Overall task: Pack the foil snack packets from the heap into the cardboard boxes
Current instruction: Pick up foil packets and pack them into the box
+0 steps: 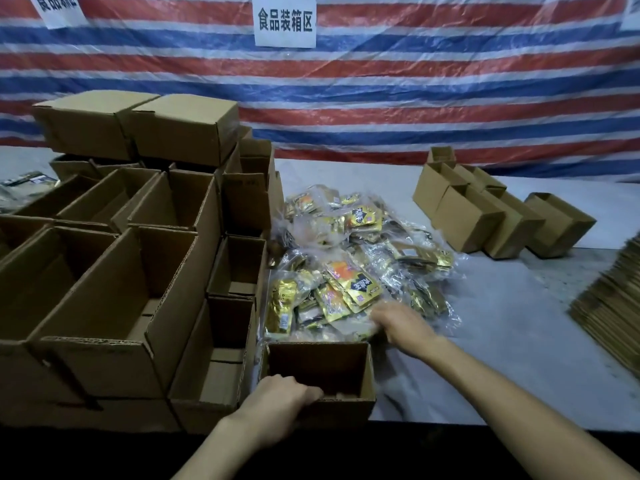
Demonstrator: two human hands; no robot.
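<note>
A heap of gold foil snack packets (349, 258) in clear plastic lies on the table's middle. An open cardboard box (360, 372) stands at the table's front edge, just in front of the heap. My left hand (280, 398) grips the box's near rim, fingers curled over the edge. My right hand (401, 323) reaches into the heap's near right side, its fingers among the packets; whether it holds one is hidden by blur.
Many open empty cardboard boxes (114, 271) are stacked at the left, with two closed ones (138, 126) on top. A group of small boxes (491, 213) sits at the back right. Flat cardboard sheets (613, 306) are piled at the right edge. A striped tarp (415, 91) hangs behind.
</note>
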